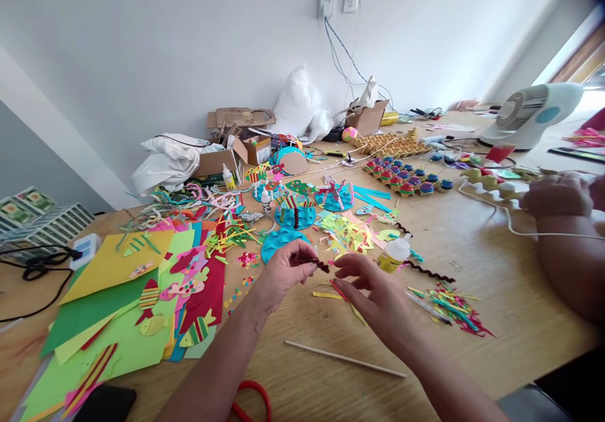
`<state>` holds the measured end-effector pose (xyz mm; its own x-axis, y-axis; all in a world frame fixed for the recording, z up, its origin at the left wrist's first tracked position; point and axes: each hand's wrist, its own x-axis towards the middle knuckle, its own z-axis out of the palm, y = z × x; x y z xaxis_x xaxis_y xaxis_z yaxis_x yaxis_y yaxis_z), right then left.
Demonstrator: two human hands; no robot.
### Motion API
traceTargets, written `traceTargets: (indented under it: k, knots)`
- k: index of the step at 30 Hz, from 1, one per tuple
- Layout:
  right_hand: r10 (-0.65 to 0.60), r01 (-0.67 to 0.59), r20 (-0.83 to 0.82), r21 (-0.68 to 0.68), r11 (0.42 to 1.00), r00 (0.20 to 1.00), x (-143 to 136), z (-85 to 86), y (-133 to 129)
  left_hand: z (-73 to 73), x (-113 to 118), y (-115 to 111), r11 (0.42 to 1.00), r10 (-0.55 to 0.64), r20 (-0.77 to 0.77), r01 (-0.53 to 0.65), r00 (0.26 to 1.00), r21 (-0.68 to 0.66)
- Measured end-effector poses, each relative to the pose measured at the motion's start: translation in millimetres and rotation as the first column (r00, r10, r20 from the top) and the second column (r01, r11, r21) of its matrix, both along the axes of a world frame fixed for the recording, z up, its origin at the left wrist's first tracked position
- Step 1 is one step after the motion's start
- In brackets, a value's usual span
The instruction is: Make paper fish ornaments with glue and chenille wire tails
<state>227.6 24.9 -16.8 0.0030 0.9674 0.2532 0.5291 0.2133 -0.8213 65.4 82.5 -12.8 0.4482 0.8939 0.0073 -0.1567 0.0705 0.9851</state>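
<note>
Twisted dark-brown pipe cleaner (317, 262) sits pinched between my left hand (286, 269) thumb and fingertips, held just above the wooden table (472, 245). My right hand (373, 299) hovers just beside it, fingers loosely spread and holding nothing. Under both hands lies a bare patch of wood, bounded by the stack of coloured paper sheets (123, 308) on the left, a thin wooden stick (345, 359) towards me, a white glue bottle with yellow label (393, 254) and a heap of paper scraps (451, 308) on the right. Another person's hand (558, 196) rests near the far right edge.
</note>
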Motion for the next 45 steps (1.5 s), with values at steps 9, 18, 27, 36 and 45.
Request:
traceTargets:
  k: [9,18,27,36,45]
  knots:
    - [0.052,-0.082,-0.334,-0.078,0.994,0.941,-10.4,-15.6,20.8,1.1,-0.9,1.0,0.998,-0.030,-0.112,0.036,0.993,0.051]
    - [0.024,-0.095,-0.412,-0.153,0.984,0.911,7.4,-20.0,23.6,-10.3,-6.6,11.5,0.999,0.006,-0.094,-0.010,0.996,-0.036]
    - [0.024,-0.104,-0.469,-0.144,0.984,0.883,13.0,-23.4,24.9,-17.9,-3.7,12.7,0.990,0.021,-0.026,-0.024,0.999,-0.136]
    - [-0.096,0.077,-0.110,-0.167,0.983,0.989,32.3,-51.4,27.9,-40.8,4.9,20.2,0.998,0.027,-0.326,-0.009,0.945,0.058]
    - [-0.138,0.261,0.605,-0.121,0.958,0.784,42.5,-69.1,21.3,-57.4,11.2,11.7,0.808,0.064,-0.776,0.424,0.628,0.410]
